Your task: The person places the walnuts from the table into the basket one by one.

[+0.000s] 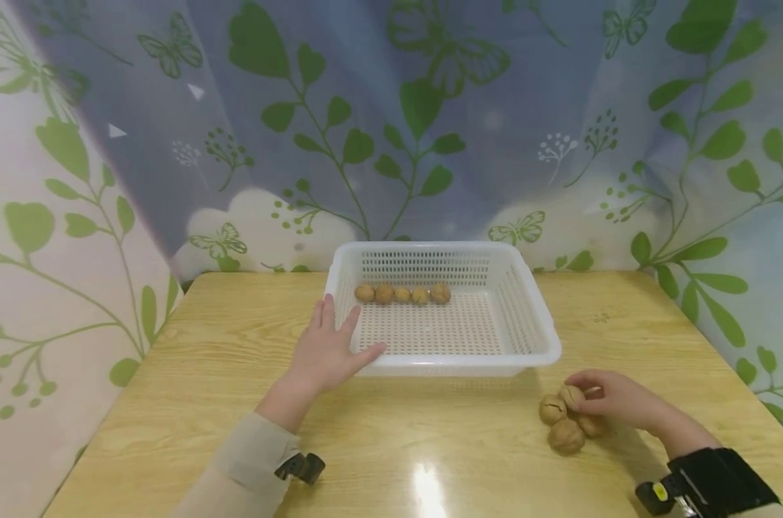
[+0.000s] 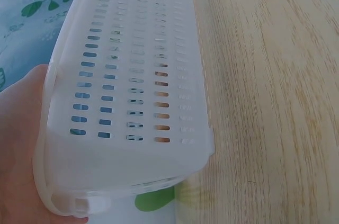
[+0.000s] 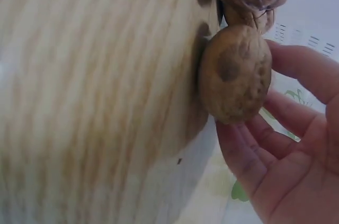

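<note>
A white plastic basket [image 1: 430,360] stands on the table, with a row of several walnuts [image 1: 402,294] along its back wall. My left hand [image 1: 327,352] rests on the basket's left rim near the front corner, fingers spread and fairly straight. The left wrist view shows the hand [image 2: 21,150] against the rim, beside the slotted wall [image 2: 122,86]. To the right of the basket, my right hand [image 1: 614,399] pinches a walnut [image 1: 571,397] between thumb and fingertips. It belongs to a small cluster of walnuts [image 1: 566,436]. A walnut [image 3: 235,75] partly hides the fingertips in the right wrist view.
The light wood table [image 1: 236,345] carries the basket and the loose walnuts. A patterned curtain [image 1: 391,144] with leaves and butterflies hangs right behind the basket. Another patterned cloth [image 1: 55,201] hangs along the left side.
</note>
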`<state>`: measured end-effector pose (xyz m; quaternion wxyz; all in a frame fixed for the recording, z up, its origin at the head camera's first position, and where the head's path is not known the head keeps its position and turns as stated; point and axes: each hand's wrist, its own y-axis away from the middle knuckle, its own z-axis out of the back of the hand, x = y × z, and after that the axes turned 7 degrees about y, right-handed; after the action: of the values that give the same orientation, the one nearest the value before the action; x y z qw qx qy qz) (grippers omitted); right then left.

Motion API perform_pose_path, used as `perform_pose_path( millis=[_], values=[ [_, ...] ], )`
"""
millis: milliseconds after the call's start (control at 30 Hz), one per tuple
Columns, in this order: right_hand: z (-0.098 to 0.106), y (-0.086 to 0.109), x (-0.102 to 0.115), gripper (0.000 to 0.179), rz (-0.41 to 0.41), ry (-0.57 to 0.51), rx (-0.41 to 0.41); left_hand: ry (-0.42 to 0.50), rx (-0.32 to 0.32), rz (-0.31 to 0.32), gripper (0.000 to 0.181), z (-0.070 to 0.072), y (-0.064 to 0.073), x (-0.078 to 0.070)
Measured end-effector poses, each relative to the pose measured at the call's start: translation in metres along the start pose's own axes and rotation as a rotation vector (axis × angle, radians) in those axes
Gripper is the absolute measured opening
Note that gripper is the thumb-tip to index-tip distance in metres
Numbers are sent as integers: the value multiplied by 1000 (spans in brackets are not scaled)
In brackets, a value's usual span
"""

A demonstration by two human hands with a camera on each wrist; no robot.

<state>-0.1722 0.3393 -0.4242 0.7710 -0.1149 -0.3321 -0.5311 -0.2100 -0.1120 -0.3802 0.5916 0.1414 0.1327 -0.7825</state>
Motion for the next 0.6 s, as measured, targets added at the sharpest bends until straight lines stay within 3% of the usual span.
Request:
perform_pose_path(
  millis=[200, 600],
  values=[
    [3, 3, 5, 46, -79, 42, -68, -1, -2, -4, 90, -1, -2, 1],
    [23, 8, 18, 58, -130, 31, -128, 10, -4, 5, 90, 1, 0, 2]
  ],
)
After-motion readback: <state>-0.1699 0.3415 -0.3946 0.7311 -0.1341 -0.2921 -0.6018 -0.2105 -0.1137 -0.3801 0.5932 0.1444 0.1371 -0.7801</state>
